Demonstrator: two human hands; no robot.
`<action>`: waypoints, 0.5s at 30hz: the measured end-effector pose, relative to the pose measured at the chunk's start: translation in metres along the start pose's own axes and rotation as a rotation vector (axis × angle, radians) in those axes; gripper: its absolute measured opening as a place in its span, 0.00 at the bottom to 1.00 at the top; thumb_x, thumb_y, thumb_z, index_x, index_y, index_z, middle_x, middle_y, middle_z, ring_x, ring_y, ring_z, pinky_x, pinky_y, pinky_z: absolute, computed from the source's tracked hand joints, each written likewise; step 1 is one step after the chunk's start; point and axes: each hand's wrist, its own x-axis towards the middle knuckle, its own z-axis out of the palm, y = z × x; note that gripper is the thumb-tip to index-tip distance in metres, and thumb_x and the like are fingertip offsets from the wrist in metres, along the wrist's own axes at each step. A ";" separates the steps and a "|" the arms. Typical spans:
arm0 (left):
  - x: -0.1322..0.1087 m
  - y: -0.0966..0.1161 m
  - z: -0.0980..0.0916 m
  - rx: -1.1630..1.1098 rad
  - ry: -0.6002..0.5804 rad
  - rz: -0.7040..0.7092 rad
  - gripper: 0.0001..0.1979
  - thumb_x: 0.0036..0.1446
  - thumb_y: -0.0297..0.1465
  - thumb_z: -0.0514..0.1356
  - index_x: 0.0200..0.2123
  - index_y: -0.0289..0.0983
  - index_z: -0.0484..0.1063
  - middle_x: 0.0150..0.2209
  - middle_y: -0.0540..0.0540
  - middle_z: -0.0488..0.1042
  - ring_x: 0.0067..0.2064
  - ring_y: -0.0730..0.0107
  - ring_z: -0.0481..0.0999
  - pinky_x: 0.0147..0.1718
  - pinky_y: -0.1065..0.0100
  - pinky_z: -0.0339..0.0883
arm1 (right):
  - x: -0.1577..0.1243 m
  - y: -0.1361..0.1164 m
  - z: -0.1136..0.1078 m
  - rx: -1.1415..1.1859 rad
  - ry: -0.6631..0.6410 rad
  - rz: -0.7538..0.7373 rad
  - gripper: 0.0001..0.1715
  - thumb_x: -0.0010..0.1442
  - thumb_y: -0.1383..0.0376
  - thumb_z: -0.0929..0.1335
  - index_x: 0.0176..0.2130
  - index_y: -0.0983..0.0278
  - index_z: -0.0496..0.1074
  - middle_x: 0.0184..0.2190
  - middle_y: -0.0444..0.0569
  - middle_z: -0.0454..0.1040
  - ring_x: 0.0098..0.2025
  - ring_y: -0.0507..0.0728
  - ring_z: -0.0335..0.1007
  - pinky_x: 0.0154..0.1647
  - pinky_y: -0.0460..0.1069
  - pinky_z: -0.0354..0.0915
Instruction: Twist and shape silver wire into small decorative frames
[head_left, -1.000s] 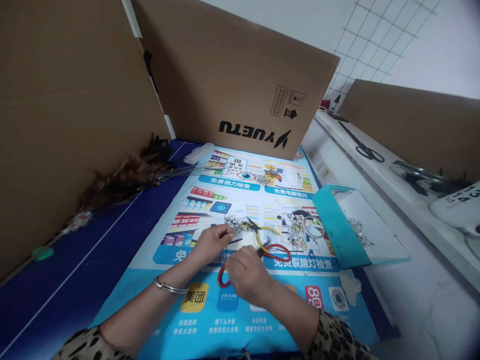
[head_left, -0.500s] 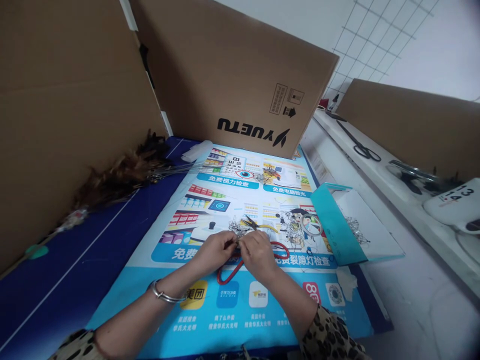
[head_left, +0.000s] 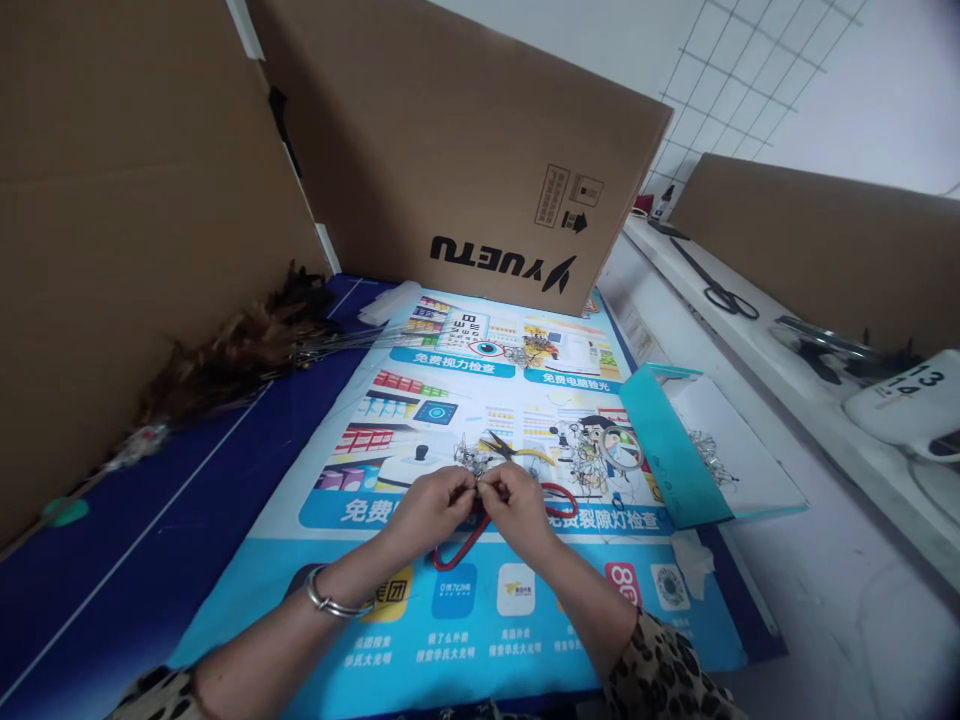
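Note:
My left hand (head_left: 433, 508) and my right hand (head_left: 517, 512) meet over the printed sheet, fingertips pinched close together. Whatever small piece lies between them is too tiny to name. Beneath both hands lie red-handled scissors (head_left: 459, 553), their blades hidden. Just beyond the fingers sits a small heap of silvery wire pieces (head_left: 471, 452). Pliers with yellow handles (head_left: 517, 452) rest beside that heap, jaws apart. Further right is a tangle of dark thin wire pieces (head_left: 581, 465), with a clear ring-shaped roll (head_left: 622, 447) next to it.
An open teal box (head_left: 667, 450) at right holds more wire bits (head_left: 709, 455). Brown feathers on thin stems (head_left: 232, 350) lie at left. Cardboard panels (head_left: 465, 130) stand behind. Black scissors (head_left: 720, 290) lie on the white ledge, and crumpled tissue (head_left: 694, 565) near the sheet's right edge.
My left hand has shifted slightly right and its fingers have curled in closer to the right hand's fingertips. The view has tilted a little; the other things lie as before.

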 end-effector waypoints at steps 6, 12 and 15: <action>-0.001 0.000 -0.004 0.004 0.000 0.039 0.07 0.54 0.27 0.50 0.24 0.37 0.63 0.24 0.51 0.66 0.27 0.72 0.65 0.27 0.72 0.55 | 0.000 -0.002 -0.001 0.109 -0.029 0.074 0.04 0.54 0.70 0.63 0.28 0.64 0.67 0.26 0.44 0.67 0.30 0.51 0.63 0.30 0.45 0.60; -0.002 0.000 -0.008 -0.007 -0.018 0.061 0.08 0.54 0.27 0.50 0.25 0.37 0.65 0.24 0.50 0.67 0.28 0.72 0.66 0.27 0.72 0.56 | -0.001 -0.002 0.000 0.131 -0.047 0.079 0.02 0.54 0.69 0.64 0.31 0.63 0.67 0.26 0.43 0.67 0.28 0.51 0.63 0.28 0.45 0.61; -0.002 0.001 -0.010 -0.017 -0.009 0.068 0.08 0.53 0.26 0.49 0.24 0.37 0.65 0.24 0.50 0.66 0.28 0.72 0.66 0.27 0.72 0.56 | -0.002 -0.002 0.001 0.132 -0.029 0.083 0.02 0.53 0.69 0.64 0.31 0.63 0.66 0.25 0.43 0.67 0.27 0.51 0.63 0.27 0.45 0.61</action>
